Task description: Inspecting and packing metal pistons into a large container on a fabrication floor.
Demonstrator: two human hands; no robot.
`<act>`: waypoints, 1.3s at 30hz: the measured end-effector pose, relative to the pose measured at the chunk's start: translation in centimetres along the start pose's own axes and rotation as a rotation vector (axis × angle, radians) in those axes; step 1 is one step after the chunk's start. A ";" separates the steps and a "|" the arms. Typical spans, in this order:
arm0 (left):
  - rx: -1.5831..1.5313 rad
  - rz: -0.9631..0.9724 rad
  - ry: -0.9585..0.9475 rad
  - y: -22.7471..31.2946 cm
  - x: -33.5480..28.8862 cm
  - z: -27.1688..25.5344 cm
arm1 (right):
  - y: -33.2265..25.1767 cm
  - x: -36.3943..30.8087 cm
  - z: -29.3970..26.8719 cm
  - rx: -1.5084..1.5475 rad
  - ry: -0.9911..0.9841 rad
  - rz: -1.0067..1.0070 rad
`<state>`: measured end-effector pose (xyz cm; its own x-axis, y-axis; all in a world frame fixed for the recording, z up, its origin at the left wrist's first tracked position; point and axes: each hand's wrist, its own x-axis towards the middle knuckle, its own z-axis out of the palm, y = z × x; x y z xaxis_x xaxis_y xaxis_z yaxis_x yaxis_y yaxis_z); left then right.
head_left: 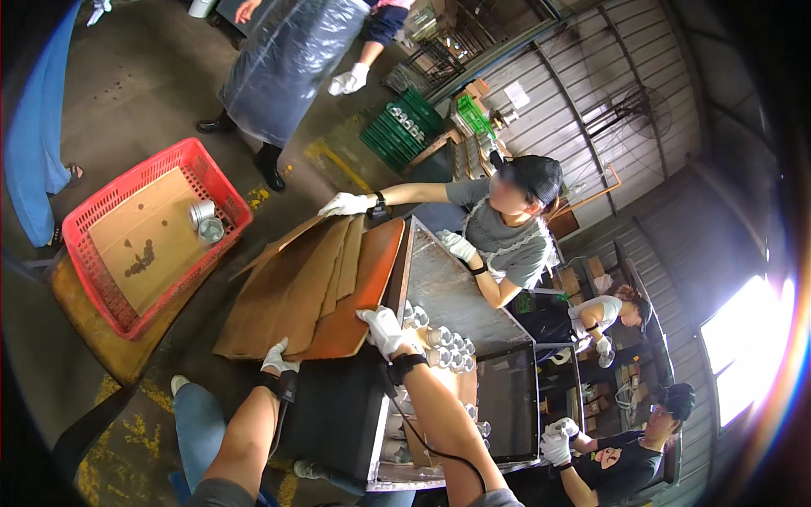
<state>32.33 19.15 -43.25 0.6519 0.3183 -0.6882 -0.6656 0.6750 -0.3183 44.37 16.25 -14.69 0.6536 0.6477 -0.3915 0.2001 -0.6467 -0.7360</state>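
A stack of brown cardboard sheets (287,291) lies on an orange-brown board (374,270), tilted beside a metal-topped workbench. My left hand (279,357), in a white glove, is closed on the near edge of the cardboard. At the board's near right corner my right hand (385,331), also gloved, grips the edge; some fingers are hidden. Across from me, a co-worker's gloved hand (346,204) rests on the far edge of the sheets. Several silvery round metal parts (448,346) stand on the bench just right of my right hand.
A red plastic basket (95,287), lined with cardboard, sits at left on a wooden stand and holds two metal cups (211,230). Green crates (401,131) are stacked at the back. The metal bench (456,287) has a dark tray (508,397) at right. Other people stand around.
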 end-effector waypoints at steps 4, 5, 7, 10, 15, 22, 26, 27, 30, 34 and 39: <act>0.029 -0.129 0.042 -0.5 0.0 -0.7 | -1.6 -1.0 1.0 -0.363 0.027 0.051; 0.020 -0.121 0.050 -0.2 0.6 -2.1 | -2.0 -2.6 1.4 -0.382 0.055 -0.065; 0.125 -0.098 0.187 -1.4 -1.4 -1.0 | -1.6 -4.3 -0.1 -0.362 0.072 -0.019; 0.179 -0.077 0.231 -2.5 2.5 -2.6 | 0.7 -5.5 -0.3 -0.819 0.298 -0.449; 0.097 -0.268 0.003 -2.7 1.0 -3.2 | -0.7 -12.9 -0.7 -0.721 0.333 -0.661; 0.490 -0.251 0.114 -1.7 -5.6 -2.6 | 3.8 -23.4 -5.1 -0.682 0.320 -0.550; 0.510 -0.339 0.067 -2.5 -8.4 -2.4 | 7.4 -27.7 -7.2 -0.580 0.410 -0.325; 0.530 -0.362 0.061 -2.7 -9.5 -2.0 | 7.9 -28.7 -7.5 -0.517 0.430 -0.322; 0.616 -0.444 -0.040 -1.8 -10.2 -5.4 | 11.9 -30.5 -8.6 -0.664 0.476 -0.346; 0.742 -0.398 -0.019 -0.5 -14.8 -6.9 | 15.6 -31.1 -9.3 -0.838 0.590 -0.398; 0.870 -0.226 -0.058 4.2 -21.6 -5.6 | 26.6 -26.8 -10.8 -0.956 0.738 -0.283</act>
<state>13.47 11.41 -33.38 0.7671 0.1342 -0.6274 -0.0245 0.9833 0.1803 40.05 -22.62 -17.83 0.6931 0.6314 0.3479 0.6506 -0.7557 0.0753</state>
